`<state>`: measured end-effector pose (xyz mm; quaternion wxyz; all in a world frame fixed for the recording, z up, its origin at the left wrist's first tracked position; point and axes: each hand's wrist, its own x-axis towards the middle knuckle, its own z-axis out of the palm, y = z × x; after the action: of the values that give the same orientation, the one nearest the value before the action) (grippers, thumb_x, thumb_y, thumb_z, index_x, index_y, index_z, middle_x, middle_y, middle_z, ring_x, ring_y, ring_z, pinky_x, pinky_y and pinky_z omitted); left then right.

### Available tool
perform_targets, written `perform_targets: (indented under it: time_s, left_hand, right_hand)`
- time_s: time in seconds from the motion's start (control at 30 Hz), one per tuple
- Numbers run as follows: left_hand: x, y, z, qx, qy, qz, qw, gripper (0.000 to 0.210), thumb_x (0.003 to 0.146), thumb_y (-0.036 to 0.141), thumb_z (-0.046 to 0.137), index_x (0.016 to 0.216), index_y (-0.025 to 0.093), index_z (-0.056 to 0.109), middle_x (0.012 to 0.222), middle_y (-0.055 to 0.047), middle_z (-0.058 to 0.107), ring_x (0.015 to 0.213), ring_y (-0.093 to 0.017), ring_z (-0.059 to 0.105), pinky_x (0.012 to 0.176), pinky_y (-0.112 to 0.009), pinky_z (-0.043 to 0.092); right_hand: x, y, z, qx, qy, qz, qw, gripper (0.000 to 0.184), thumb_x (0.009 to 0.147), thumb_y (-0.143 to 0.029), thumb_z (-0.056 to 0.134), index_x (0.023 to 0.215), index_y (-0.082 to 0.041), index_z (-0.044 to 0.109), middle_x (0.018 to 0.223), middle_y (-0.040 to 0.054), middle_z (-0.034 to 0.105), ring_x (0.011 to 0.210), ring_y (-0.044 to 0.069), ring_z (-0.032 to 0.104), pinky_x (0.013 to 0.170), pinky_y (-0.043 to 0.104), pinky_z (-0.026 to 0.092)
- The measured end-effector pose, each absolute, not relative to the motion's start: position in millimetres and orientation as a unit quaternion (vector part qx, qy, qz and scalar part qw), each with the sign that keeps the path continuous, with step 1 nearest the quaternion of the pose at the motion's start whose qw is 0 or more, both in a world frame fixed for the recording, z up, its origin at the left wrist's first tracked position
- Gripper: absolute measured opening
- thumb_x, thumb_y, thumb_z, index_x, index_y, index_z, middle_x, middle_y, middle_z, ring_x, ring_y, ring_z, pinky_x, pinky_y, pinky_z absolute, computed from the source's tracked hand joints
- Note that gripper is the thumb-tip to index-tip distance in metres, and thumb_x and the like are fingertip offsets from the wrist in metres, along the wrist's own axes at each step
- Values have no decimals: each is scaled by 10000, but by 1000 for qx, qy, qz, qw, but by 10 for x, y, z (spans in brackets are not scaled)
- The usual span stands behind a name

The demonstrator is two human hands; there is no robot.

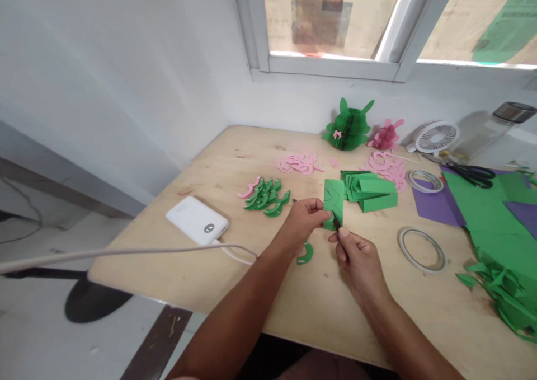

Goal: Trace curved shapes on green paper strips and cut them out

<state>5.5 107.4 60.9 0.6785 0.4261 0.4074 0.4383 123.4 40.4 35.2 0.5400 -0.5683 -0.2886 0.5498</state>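
Observation:
A green paper strip [333, 192] with curved dark lines drawn on it is pinched at its lower left by my left hand [305, 220]. My right hand [358, 257] is closed around a slim black tool [337, 223], whose tip meets the lower part of the strip; its exact kind is partly hidden by my fingers. Below my left hand lies a curved green paper piece [307, 254]. Left of that hand are several curved green paper pieces [264, 194] and a pink one [250, 187]. Folded green paper strips [375, 191] lie just behind my right hand.
Pink cutouts [300, 163] lie farther back. A green paper animal [349, 127], a pink one [385, 136] and a small fan [436, 137] stand by the wall. Tape rolls [423, 250], black scissors [470, 174] and green scraps [505, 290] are right; a white power bank [195, 219] is left.

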Motion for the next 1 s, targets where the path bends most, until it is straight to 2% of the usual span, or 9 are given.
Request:
perform_targets:
  time_s: [0.37, 0.7, 1.0]
  left_hand:
    - [60, 1106, 552, 429, 409, 439, 675, 255, 549, 299, 707, 541, 176, 483, 558, 28, 515, 568, -95, 454, 597, -237, 384]
    - [104, 1105, 516, 416, 413, 451, 673, 285, 538, 304, 710, 530, 181, 454, 514, 59, 437, 524, -72, 384, 563, -224, 351]
    - [117, 1023, 615, 373, 417, 465, 686, 274, 543, 283, 751, 567, 174, 500, 548, 50, 479, 549, -77, 432, 587, -221, 375]
  right_hand:
    - [1234, 396, 315, -564, -276, 559, 542, 479, 620, -611, 782, 663, -149, 664, 420, -81, 373, 390, 50, 230, 411, 233, 116]
    - [1235, 401, 308, -574, -286, 535, 550, 475, 635, -617, 763, 650, -153, 661, 416, -77, 373, 389, 60, 239, 396, 237, 132]
    - [1246, 405, 288, -574, -281, 537, 550, 460, 629, -601, 774, 652, -154, 665, 423, -78, 370, 390, 58, 225, 385, 234, 121]
